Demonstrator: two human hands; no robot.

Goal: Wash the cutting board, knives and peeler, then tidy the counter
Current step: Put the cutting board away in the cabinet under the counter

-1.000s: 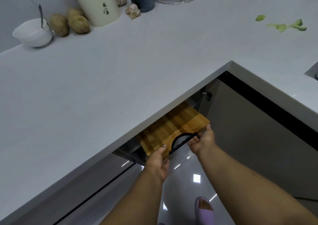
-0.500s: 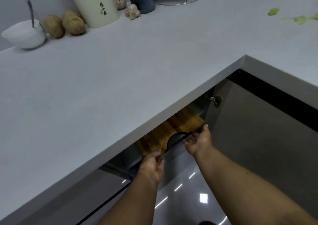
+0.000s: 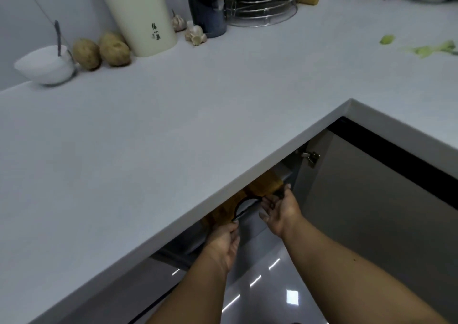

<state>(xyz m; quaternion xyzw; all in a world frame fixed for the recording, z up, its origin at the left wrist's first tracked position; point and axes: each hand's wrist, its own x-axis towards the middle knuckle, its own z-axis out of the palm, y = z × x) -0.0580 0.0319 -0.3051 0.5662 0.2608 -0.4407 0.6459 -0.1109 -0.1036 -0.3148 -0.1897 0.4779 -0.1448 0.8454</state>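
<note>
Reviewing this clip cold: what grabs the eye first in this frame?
Both hands, left hand and right hand, reach under the white counter at a wooden cutting board mostly tucked into the cabinet below. Green vegetable scraps lie at the counter's far right, and two potatoes sit beside a white bowl far left.

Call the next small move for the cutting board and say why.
Probably push the cutting board the rest of the way in, then let go. Only a strip of it shows below the counter edge, and the left hand and right hand hold its black handle.
</note>
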